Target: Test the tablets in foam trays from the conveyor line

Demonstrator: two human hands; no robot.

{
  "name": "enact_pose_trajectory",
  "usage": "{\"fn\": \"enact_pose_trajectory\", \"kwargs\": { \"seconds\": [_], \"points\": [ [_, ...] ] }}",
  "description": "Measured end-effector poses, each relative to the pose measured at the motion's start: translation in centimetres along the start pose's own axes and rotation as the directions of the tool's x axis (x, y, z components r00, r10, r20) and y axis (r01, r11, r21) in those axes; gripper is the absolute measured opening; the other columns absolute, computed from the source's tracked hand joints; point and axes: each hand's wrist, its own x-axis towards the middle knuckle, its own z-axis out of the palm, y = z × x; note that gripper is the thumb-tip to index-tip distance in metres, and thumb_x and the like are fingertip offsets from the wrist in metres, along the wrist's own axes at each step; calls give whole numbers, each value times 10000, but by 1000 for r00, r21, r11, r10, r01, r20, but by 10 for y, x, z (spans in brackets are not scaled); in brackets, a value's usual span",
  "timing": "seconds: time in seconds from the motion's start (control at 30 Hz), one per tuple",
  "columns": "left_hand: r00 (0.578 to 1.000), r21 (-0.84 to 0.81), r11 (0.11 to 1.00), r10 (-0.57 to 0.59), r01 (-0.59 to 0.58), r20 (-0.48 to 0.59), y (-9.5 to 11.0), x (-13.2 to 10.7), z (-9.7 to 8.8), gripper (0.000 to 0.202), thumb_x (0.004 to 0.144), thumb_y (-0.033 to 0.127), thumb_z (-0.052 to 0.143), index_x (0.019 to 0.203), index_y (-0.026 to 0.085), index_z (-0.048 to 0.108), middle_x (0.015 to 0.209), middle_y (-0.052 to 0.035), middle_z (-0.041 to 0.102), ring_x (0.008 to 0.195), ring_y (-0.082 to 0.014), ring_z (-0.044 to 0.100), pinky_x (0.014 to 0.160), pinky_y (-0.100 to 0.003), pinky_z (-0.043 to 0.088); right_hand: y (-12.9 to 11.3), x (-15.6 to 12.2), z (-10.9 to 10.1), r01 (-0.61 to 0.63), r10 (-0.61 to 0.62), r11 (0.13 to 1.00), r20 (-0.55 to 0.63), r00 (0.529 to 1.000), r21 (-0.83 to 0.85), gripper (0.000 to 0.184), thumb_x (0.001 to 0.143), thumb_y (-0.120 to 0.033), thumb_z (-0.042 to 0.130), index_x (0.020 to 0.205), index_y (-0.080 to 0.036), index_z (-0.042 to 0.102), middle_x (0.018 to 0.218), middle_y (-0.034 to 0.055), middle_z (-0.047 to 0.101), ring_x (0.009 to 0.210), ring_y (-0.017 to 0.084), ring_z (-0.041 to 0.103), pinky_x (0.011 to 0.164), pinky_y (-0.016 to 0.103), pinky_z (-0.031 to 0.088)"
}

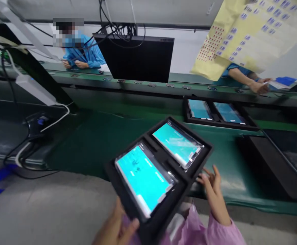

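Note:
A black foam tray [161, 156] is held tilted above the front edge of the green bench. Two tablets lie in its two recesses, a left tablet [144, 178] and a right tablet [176, 143], both with lit turquoise screens and small white labels. My left hand [119, 224] grips the tray's near left corner, thumb on the rim and the other fingers partly hidden beneath. At the tray's right edge is my right hand [213, 192], its fingers spread; whether its fingertips touch the edge I cannot tell.
Another black tray [221, 114] with two lit tablets rests at the bench's back. More dark trays [268, 166] stand at right, a dark tablet [291, 153] on top. A monitor [138, 58], cables, hanging yellow sheets [240, 37] and a power strip [36, 90] surround the bench [87, 146]. Co-workers sit opposite.

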Motion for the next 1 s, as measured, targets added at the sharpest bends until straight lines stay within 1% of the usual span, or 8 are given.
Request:
{"fn": "enact_pose_trajectory", "kwargs": {
  "seconds": [0.1, 0.17, 0.23, 0.3, 0.43, 0.53, 0.73, 1.0],
  "points": [
    [857, -389, 914, 292, -119, 425, 25, -7, -11, 615, 772, 830, 415, 851, 333, 767, 795, -49, 712, 653, -230, 652, 649, -376, 548, -12, 39, -3, 71, -81, 986, -64, 995, -152, 1077, 758, -758, 603, 1542, -213, 105, 1462, 192, 406, 1274, 305, 500, 1092, 515, 386],
    [764, -546, 821, 456, -164, 457, 38, 20, -33, 699, 811, 839, 326, 707, 291, 748, 688, -50, 690, 664, -227, 655, 678, -367, 547, -15, 62, -5, 81, -94, 976, -54, 994, -201, 1198, 706, -804, 606, 1546, -149, 60, 1503, 229, 344, 1370, 329, 401, 1160, 523, 277],
    [955, -464, 849, 296, -253, 20, 48, 66, -50, 589, 878, 739, 379, 797, 267, 724, 834, -52, 719, 850, -231, 674, 874, -386, 531, -13, 75, -6, 89, -98, 972, -29, 995, -216, 1267, 674, -835, 599, 1544, -107, 36, 1529, 249, 300, 1415, 332, 340, 1191, 503, 213],
    [909, -328, 894, 172, -306, -379, 55, 114, -54, 546, 895, 682, 408, 1120, 255, 664, 1185, -68, 685, 1209, -253, 579, 1125, -447, 383, -10, 77, -5, 102, -106, 970, -7, 994, -221, 1276, 674, -847, 586, 1543, -95, 31, 1567, 251, 227, 1460, 322, 263, 1210, 478, 166],
    [962, -449, 851, 234, -274, -143, 54, 161, -21, 717, 925, 644, 347, 1494, 213, 288, 1576, -115, 355, 1460, -245, 341, 1187, -439, 324, -5, 70, -6, 129, -125, 966, 31, 992, -225, 1204, 724, -845, 545, 1549, -157, 0, 1623, 213, 72, 1512, 279, 107, 1219, 478, 118],
    [945, -490, 824, 328, -283, 8, 45, 140, 4, 843, 940, 615, 383, 1560, 186, 6, 1648, -140, 145, 1515, -255, 197, 1233, -455, 215, -6, 72, -7, 149, -134, 962, 80, 988, -229, 1169, 737, -829, 558, 1554, -195, 13, 1631, 191, 85, 1512, 255, 122, 1220, 465, 129],
    [964, -160, 956, 226, -247, -136, 40, 67, 18, 956, 932, 567, 482, 1547, 181, -140, 1635, -216, 115, 1514, -352, 148, 1205, -584, 209, -10, 84, 0, 263, -175, 923, 301, 937, -281, 1047, 808, -775, 536, 1560, -237, 45, 1629, 158, 150, 1511, 248, 125, 1212, 475, 172],
    [915, 352, 927, 246, -127, -318, 74, 63, 40, 1324, 666, 883, 535, 1533, -2, 69, 1527, -368, 267, 1443, -499, 249, 1141, -697, 210, -9, 84, 4, 343, -239, 889, 333, 912, -303, 934, 869, -737, 496, 1553, -250, 85, 1615, 160, 205, 1496, 252, 196, 1202, 500, 201]
  ]
}}
